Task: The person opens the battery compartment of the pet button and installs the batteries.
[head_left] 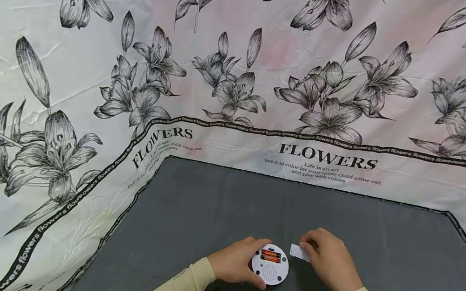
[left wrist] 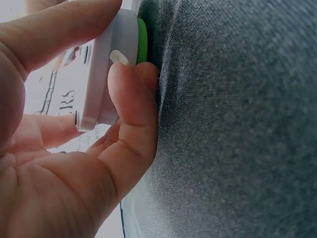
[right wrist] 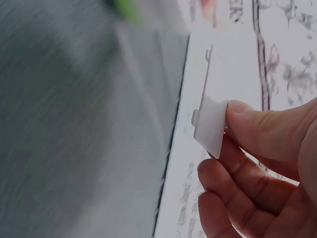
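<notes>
A round white battery-powered device (head_left: 272, 272) faces underside up, with small dark feet and a patch of speaker holes. Two orange-and-black batteries (head_left: 270, 256) lie side by side in its uncovered compartment. My left hand (head_left: 235, 261) grips the device by its rim, thumb and fingers on opposite edges. In the left wrist view a green part (left wrist: 142, 40) shows on its lower side, close to the cloth. Just right of the device, my right hand (head_left: 329, 258) pinches a white battery cover (right wrist: 214, 106) between thumb and fingers. Small tabs stick out along one edge of the cover.
A dark grey cloth surface (head_left: 210, 209) lies under both hands. Around it runs a white border (head_left: 233, 141) printed with FLOWERS lettering and black line-drawn lilies. Two dark shapes sit below the wrists at the near edge.
</notes>
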Demonstrator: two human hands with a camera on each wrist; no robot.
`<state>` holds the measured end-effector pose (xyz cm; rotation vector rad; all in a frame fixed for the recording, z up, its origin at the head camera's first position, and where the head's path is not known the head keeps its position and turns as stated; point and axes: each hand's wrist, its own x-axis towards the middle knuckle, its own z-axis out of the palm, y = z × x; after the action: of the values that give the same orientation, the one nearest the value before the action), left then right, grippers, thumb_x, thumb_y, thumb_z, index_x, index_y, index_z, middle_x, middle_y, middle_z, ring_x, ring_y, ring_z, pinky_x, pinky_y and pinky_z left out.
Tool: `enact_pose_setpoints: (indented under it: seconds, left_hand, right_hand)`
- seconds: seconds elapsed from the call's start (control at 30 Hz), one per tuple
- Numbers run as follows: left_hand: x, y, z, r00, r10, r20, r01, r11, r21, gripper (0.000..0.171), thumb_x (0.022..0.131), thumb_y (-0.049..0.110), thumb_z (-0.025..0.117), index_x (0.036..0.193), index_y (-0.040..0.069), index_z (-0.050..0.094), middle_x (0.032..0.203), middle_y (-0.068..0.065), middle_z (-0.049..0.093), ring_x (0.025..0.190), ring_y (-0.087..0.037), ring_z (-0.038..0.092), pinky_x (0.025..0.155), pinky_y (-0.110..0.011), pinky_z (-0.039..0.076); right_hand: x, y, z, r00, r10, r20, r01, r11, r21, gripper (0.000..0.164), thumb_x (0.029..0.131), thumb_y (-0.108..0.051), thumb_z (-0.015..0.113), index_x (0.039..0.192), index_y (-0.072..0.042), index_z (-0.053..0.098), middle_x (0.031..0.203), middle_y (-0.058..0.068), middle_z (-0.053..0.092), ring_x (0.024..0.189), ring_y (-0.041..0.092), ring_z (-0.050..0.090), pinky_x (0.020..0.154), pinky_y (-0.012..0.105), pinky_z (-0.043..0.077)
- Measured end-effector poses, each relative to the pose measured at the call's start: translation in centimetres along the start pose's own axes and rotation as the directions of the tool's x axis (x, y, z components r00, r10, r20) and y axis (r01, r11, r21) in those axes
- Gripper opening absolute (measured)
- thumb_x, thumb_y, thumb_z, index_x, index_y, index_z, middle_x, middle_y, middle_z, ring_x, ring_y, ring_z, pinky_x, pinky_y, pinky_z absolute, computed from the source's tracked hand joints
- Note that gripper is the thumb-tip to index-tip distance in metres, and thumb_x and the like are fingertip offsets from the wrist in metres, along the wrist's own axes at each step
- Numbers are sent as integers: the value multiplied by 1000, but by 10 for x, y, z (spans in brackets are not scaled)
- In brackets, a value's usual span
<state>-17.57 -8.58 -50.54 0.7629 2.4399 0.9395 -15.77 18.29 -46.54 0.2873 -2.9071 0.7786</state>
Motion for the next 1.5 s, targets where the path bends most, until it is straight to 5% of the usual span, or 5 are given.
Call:
enact_pose_setpoints:
  seconds: [0.4,1.5]
  left_hand:
    - [1,-1,-2,999,29,18,-29,999,-35,95,83,38,96,163,32,45,121,11,59,92,-1,53,80,-21,49]
    - [1,-2,-2,998,56,0,-56,995,-80,92,82,36,98,160,34,49,116,13,60,91,-1,53,77,-21,49]
  right_hand:
    - [7,-39,22,998,-54,30,53,998,28,8,97,-17,83,92,-22,79,89,-8,66,78,6,57,67,28,50]
    - [4,-41,47,987,-146,-73,147,989,9,18,88,-14,90,84,-26,78,88,-14,65,81,7,60,67,27,50]
